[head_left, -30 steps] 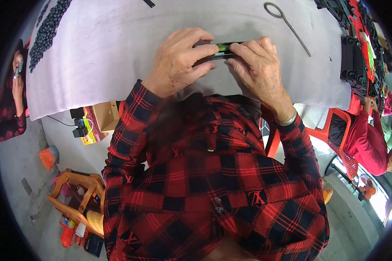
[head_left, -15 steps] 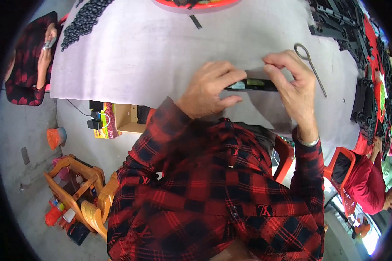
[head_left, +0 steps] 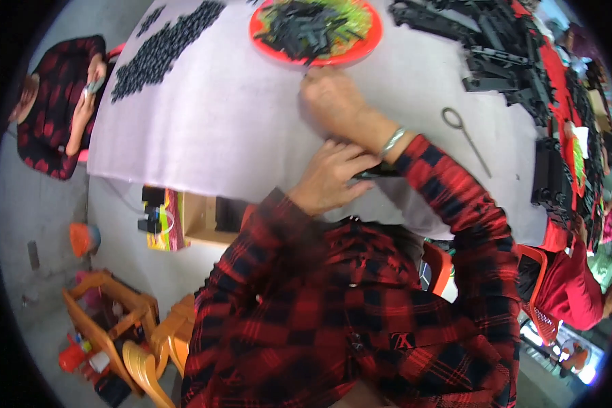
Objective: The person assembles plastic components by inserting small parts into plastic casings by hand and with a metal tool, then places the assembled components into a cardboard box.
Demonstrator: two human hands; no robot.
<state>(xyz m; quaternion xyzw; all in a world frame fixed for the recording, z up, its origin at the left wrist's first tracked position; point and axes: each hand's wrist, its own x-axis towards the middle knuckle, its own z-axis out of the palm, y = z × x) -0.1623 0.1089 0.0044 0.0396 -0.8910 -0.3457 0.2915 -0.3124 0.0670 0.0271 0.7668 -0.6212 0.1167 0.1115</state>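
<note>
My left hand (head_left: 333,178) is closed round a long black plastic part (head_left: 390,171) at the table's near edge. Its fingers lie over one end, and my right forearm partly covers the other. Stretched across to the far side, my right hand (head_left: 334,95) has its curled fingers down on the tabletop, just short of the red plate (head_left: 253,39). Those fingers are bunched together, and whatever is under them is hidden. A pile of thin black strips (head_left: 302,30) lies in the plate beside small yellow-green pieces (head_left: 355,24).
A metal rod with a looped end (head_left: 470,141) lies to the right on the pale cloth. Black plastic parts (head_left: 500,54) heap up at the far right. Small black pieces (head_left: 163,58) spread at the far left, where another person (head_left: 58,109) sits.
My right hand has left the black part and reached far and left towards the plate. My left hand keeps its hold. The view has tilted, bringing more of the plate in.
</note>
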